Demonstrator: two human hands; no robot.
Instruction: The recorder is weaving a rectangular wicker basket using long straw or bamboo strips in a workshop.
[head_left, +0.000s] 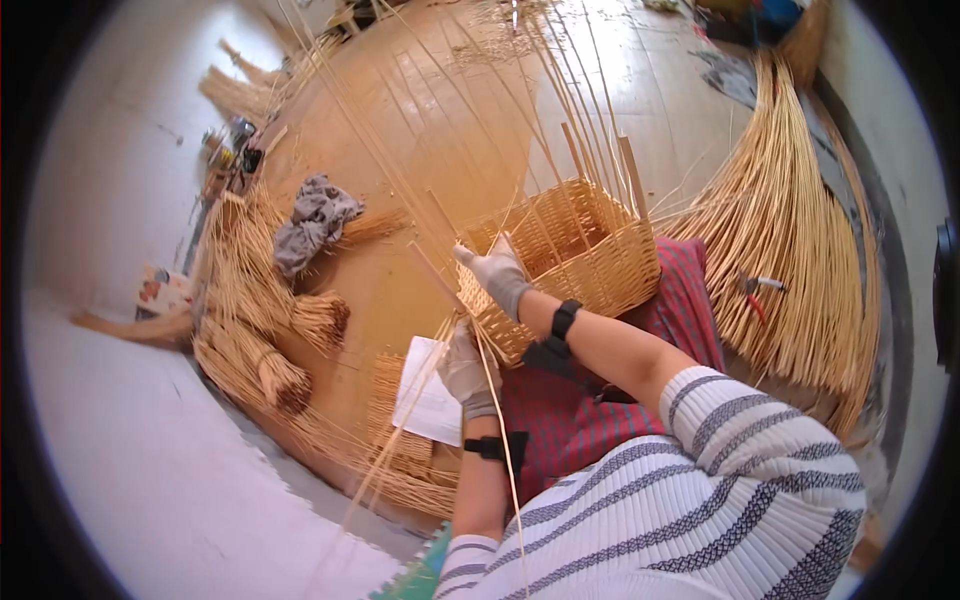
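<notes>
A rectangular wicker basket [600, 265], partly woven, rests tilted on a red and grey striped cloth [685, 290] over my lap. Tall thin stakes and several flat wooden slats rise from its walls. My right hand [497, 275], in a pale glove, is closed over the basket's near left rim, with the fingertips partly hidden. Below it, at the basket's left corner, my left hand [466, 372], also gloved, is closed around long wicker strands [410, 412]. Their loose ends trail down past my left forearm. Part of the left fingers is hidden behind the strands.
A large fan of wicker rods [785, 230] lies at the right, with red-handled pliers [755, 290] on it. Bundled rods [245, 290] and a grey rag [315, 222] lie at the left. A white sheet [425, 395] lies on a woven piece [385, 385] beside my left hand.
</notes>
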